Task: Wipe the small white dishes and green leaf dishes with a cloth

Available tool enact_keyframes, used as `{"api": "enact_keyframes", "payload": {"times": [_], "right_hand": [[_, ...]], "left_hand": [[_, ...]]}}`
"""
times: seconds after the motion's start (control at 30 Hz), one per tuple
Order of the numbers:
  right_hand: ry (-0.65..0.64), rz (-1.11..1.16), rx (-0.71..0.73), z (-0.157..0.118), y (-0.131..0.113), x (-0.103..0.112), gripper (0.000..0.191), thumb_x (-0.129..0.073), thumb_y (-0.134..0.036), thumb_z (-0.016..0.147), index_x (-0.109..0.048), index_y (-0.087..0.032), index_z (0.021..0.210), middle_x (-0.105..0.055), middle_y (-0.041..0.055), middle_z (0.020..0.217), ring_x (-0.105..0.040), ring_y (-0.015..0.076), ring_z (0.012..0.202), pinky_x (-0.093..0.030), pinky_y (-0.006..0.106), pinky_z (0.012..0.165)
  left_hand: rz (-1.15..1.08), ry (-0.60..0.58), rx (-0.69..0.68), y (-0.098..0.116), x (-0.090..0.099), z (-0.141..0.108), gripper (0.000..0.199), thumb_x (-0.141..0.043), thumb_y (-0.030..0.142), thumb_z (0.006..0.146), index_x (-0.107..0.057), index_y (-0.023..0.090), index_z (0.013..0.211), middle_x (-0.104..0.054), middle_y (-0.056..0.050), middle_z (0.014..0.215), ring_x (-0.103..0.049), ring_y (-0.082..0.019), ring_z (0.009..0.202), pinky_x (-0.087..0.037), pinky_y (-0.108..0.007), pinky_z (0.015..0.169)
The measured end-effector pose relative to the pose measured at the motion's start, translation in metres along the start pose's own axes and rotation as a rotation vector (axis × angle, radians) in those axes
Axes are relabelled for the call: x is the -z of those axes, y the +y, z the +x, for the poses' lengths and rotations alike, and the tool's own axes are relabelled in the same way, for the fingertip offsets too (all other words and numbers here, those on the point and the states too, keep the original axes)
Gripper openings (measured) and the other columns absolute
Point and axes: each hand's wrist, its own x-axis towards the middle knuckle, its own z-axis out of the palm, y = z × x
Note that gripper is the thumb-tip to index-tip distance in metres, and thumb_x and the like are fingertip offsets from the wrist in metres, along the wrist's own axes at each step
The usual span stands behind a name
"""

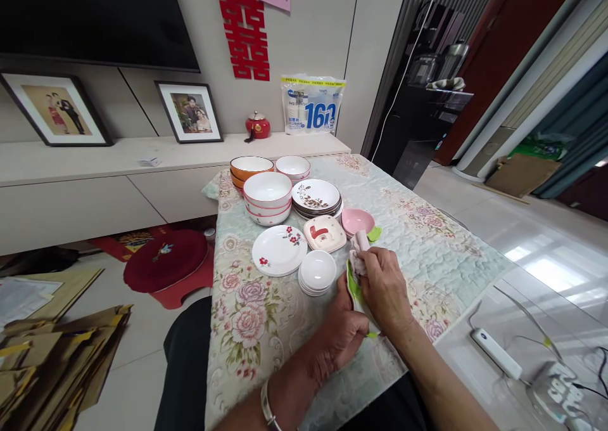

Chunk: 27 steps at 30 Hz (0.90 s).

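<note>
Green-and-white dish (353,285), long axis pointing forward and slightly left, tilted, partly hidden, clasped in the left fingers (342,288), right fingers (374,258) bunched around a pale cloth (358,261) at its far end

Clock hours read from the square dish (325,233): cream, red motif, small dark spots.
12 o'clock: large plates (316,193), white, brown floral, dark edges; farther, pack (311,111), white, blue numerals, yellow top strip.
2 o'clock: small bowl (358,220), plain pink.
3 o'clock: leaf (375,233), bright green.
4 o'clock: rag (358,244), pale pinkish white.
5 o'clock: held dish (352,284), green and white.
6 o'clock: cups (318,269), plain white.
8 o'clock: flat plates (279,250), white, red flowers.
10 o'clock: deep bowls (268,193), white, pinkish-red rims; farther, orange bowls (236,176), white inside.
All round: tablecloth (387,210), pale green and cream, pink and mauve roses.
</note>
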Motion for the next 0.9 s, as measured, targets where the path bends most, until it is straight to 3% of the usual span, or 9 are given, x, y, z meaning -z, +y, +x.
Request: {"api": "enact_keyframes", "payload": {"times": [0.1, 0.23, 0.43, 0.63, 0.7, 0.73, 0.83, 0.9], "right_hand": [[-0.012, -0.004, -0.043, -0.004, -0.001, -0.004, 0.025, -0.048, -0.003, 0.080, -0.060, -0.016, 0.097, -0.060, 0.0132, 0.096, -0.052, 0.0280, 0.092, -0.049, 0.042, 0.083], [-0.254, 0.155, -0.107, -0.005, 0.001, 0.003, 0.030, -0.047, -0.002, 0.074, -0.062, -0.017, 0.095, -0.062, 0.0099, 0.095, -0.056, 0.0254, 0.092, -0.047, 0.037, 0.082], [-0.648, 0.452, -0.175, 0.005, 0.009, 0.044, 0.034, -0.048, -0.003, 0.063, -0.067, -0.020, 0.086, -0.064, 0.0004, 0.084, -0.056, 0.0164, 0.076, -0.041, 0.026, 0.069], [-0.848, 0.826, -0.293, -0.005, 0.029, 0.069, 0.037, -0.050, -0.005, 0.057, -0.071, -0.020, 0.084, -0.065, -0.0019, 0.081, -0.055, 0.0149, 0.074, -0.039, 0.024, 0.065], [-0.789, 1.028, -0.439, -0.012, 0.041, 0.069, 0.036, -0.055, -0.008, 0.059, -0.071, -0.020, 0.088, -0.067, -0.0007, 0.083, -0.057, 0.0157, 0.073, -0.041, 0.024, 0.063], [-0.686, 1.123, -0.536, -0.016, 0.048, 0.066, 0.035, -0.059, -0.011, 0.060, -0.071, -0.021, 0.091, -0.068, -0.0003, 0.084, -0.058, 0.0158, 0.071, -0.042, 0.025, 0.062], [-0.149, 1.209, -0.821, -0.026, 0.063, 0.050, 0.035, -0.069, -0.024, 0.065, -0.068, -0.022, 0.100, -0.070, 0.0005, 0.086, -0.060, 0.0164, 0.068, -0.046, 0.027, 0.062], [0.078, 1.047, -0.897, -0.030, 0.066, 0.035, 0.037, -0.070, -0.029, 0.066, -0.067, -0.022, 0.102, -0.071, 0.0020, 0.090, -0.062, 0.0184, 0.073, -0.048, 0.029, 0.066]], "left_hand": [[-0.012, 0.008, -0.047, -0.001, -0.002, -0.001, 0.098, -0.046, -0.004, 0.041, -0.045, 0.029, 0.133, -0.059, -0.001, 0.122, -0.055, -0.020, 0.107, -0.044, -0.024, 0.076], [-0.020, 0.034, -0.065, 0.000, -0.003, -0.001, 0.107, -0.046, -0.005, 0.041, -0.035, 0.033, 0.141, -0.053, -0.001, 0.138, -0.049, -0.022, 0.125, -0.044, -0.024, 0.080], [0.025, 0.012, -0.057, -0.001, -0.003, -0.002, 0.107, -0.046, -0.004, 0.041, -0.030, 0.028, 0.142, -0.050, -0.005, 0.142, -0.050, -0.025, 0.125, -0.044, -0.027, 0.080], [0.115, -0.001, -0.047, -0.008, 0.003, 0.000, 0.104, -0.048, -0.004, 0.043, -0.034, 0.028, 0.141, -0.054, -0.006, 0.136, -0.052, -0.026, 0.121, -0.045, -0.028, 0.077], [0.091, 0.026, -0.061, -0.006, 0.001, 0.000, 0.100, -0.047, -0.003, 0.043, -0.039, 0.026, 0.138, -0.056, -0.005, 0.135, -0.053, -0.026, 0.120, -0.046, -0.029, 0.080], [0.063, 0.039, -0.060, -0.004, 0.000, 0.001, 0.098, -0.047, -0.002, 0.043, -0.041, 0.026, 0.136, -0.056, -0.005, 0.134, -0.054, -0.026, 0.119, -0.047, -0.030, 0.081], [-0.023, 0.073, -0.023, 0.002, -0.006, -0.001, 0.092, -0.047, -0.002, 0.043, -0.046, 0.027, 0.130, -0.059, -0.005, 0.132, -0.057, -0.027, 0.114, -0.050, -0.034, 0.082], [-0.057, 0.084, 0.015, 0.004, -0.008, -0.002, 0.088, -0.048, -0.001, 0.043, -0.049, 0.027, 0.126, -0.062, -0.005, 0.128, -0.061, -0.027, 0.109, -0.051, -0.036, 0.083]]}}
